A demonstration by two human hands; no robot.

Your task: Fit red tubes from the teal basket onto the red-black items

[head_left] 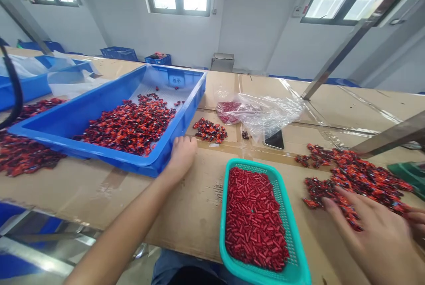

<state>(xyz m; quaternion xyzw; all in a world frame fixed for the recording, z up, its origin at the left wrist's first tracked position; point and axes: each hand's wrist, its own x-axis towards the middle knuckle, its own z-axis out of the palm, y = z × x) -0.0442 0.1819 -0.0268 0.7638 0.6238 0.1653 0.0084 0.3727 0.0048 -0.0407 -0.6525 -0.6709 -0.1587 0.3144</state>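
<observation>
The loose heap of small, glossy red-and-black pieces (361, 169) lies at right; over its near edge, the right hand (381, 229), fingers apart, is best kept low; the left hand (182, 154) touches the blue rectangular plastic tray (190, 114), grip impossible to tell.

Bright, diffuse illumination, with overexposed windows (179, 0) along the far wall (249, 32). Specular highlights mark the clear plastic bag (272, 110). The right hand (378, 227) is slightly blurred; wide-angle distortion slants the metal posts (343, 52) near the frame edges.
</observation>
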